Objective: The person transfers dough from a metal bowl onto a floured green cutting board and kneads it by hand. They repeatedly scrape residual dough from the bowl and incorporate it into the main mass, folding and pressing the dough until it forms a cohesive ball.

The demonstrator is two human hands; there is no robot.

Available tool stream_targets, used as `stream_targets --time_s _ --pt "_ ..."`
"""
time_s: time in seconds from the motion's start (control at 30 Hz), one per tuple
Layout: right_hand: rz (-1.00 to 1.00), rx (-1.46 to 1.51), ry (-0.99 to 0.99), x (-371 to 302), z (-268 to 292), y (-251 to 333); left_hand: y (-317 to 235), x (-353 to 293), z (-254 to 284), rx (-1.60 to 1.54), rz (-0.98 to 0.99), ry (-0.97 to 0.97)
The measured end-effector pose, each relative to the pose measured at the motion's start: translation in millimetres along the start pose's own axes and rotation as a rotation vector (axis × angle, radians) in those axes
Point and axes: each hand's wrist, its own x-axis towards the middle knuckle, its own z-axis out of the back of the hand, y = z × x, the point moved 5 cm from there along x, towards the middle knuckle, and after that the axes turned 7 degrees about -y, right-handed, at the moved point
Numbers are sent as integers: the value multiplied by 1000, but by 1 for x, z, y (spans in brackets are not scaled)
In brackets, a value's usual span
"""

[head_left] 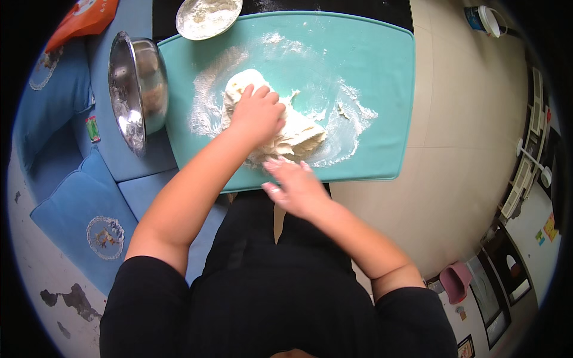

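A lump of pale dough (301,132) lies on the turquoise mat (385,107), stretched from upper left to lower right, with loose flour smeared around it. Over its left part, my left hand (258,116) presses down with bent fingers dug into the dough; the palm side is hidden. My right hand (295,184) is at the mat's near edge, just below the dough, slightly blurred, its fingers apart and holding nothing. Whether its fingertips touch the dough, I cannot tell.
A bowl of flour (209,17) stands at the mat's far left corner. Left of the mat, a large steel basin (152,83) is tilted on the blue sofa (107,137). An orange bag (89,21) lies beyond it. A bucket (482,21) stands on the floor at far right.
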Motion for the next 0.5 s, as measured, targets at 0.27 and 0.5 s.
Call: stream_targets --time_s 0.27,0.5 --pt "-335 -124 -620 19 52 -171 17 -107 -13 -98 16 -391" --pt "-374 42 -464 50 -13 -139 14 -128 -4 -204 96 -369"
